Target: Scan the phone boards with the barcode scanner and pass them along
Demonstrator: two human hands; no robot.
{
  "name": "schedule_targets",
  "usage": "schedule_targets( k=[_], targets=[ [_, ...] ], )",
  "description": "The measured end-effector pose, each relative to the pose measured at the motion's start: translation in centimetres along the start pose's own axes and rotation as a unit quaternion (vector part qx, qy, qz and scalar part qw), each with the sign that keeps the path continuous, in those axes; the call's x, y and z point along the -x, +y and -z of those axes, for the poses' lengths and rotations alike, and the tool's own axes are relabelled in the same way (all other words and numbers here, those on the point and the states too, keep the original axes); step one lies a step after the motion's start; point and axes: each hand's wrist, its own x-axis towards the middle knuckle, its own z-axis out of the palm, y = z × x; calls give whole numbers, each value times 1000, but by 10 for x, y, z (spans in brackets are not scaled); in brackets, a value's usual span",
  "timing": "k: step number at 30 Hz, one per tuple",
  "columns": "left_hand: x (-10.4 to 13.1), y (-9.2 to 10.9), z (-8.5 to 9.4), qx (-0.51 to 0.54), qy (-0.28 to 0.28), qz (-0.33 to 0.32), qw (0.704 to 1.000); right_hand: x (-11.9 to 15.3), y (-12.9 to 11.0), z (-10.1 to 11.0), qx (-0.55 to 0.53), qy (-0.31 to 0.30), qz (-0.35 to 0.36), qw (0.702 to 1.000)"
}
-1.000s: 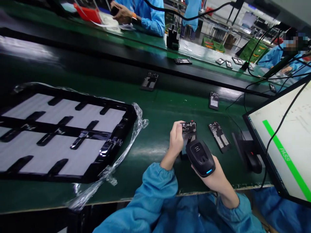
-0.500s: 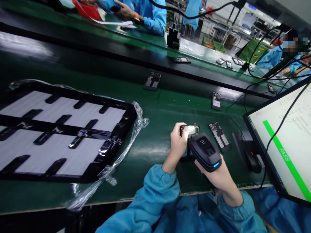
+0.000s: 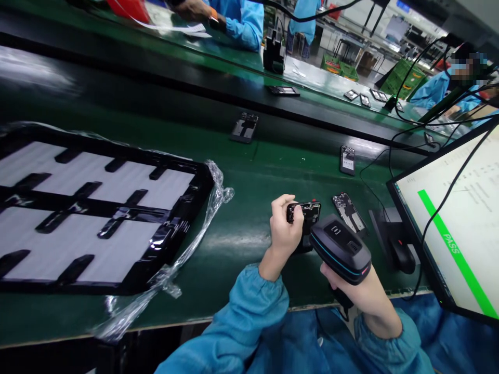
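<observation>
My left hand point(image 3: 284, 224) is closed on an opened phone body point(image 3: 311, 214), thumb over its top corner, the lower part running down behind the scanner. In my right hand point(image 3: 343, 283) is a black barcode scanner point(image 3: 340, 249) with a blue strip and a small red light; its handle is mostly hidden under the head. The scanner's nose points toward the phone body. Just beyond it, another opened phone body point(image 3: 350, 213) lies on the green table point(image 3: 249, 208). Farther back lie a phone body with a white label point(image 3: 347, 159) and a third one point(image 3: 245, 128).
To the left lies a large black tray point(image 3: 128, 288) with pale panels and loose clear film point(image 3: 212, 208) along its edge. On the right are a mouse point(image 3: 402, 255) and a monitor point(image 3: 460, 218) showing a green PASS bar. Co-workers in blue sit across the black conveyor point(image 3: 156, 85).
My right hand has drawn the scanner back and to the right, away from the phone body. The bright light on the phone body is gone, and the scanner's blue end light now shows red.
</observation>
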Motion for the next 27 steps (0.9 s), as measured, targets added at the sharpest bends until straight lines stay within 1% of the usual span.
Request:
schedule_targets(
  k=[2,4,6,8,10,11,13,16,21,24,27],
  targets=[
    [2,0,-2,4,-2,-22,1000,3,3,2,-9,1,-3,1000],
    [3,0,-4,-1,4,-37,999,8,5,2,-10,16,-6,1000],
    [4,1,-6,-12,13,-40,999,12,4,-1,2,26,2,1000],
    [5,2,-10,-28,17,-27,999,15,0,-7,19,6,20,1000],
    [6,5,-12,-44,24,2,999,15,-5,-14,25,-30,38,999],
    [7,7,-13,-51,30,19,998,15,-7,-18,23,-36,43,998],
    [7,10,-14,-64,44,47,996,13,-9,-25,18,-25,51,998],
    [8,13,-14,-68,41,57,995,12,-9,-29,16,-13,61,998],
    [8,6,-15,-81,56,58,993,12,-7,-29,7,-31,56,998],
    [8,0,-15,-78,40,41,995,13,-6,-30,11,-25,57,998],
    [8,-3,-14,-64,35,35,997,13,-6,-31,12,-26,58,998]
  ],
)
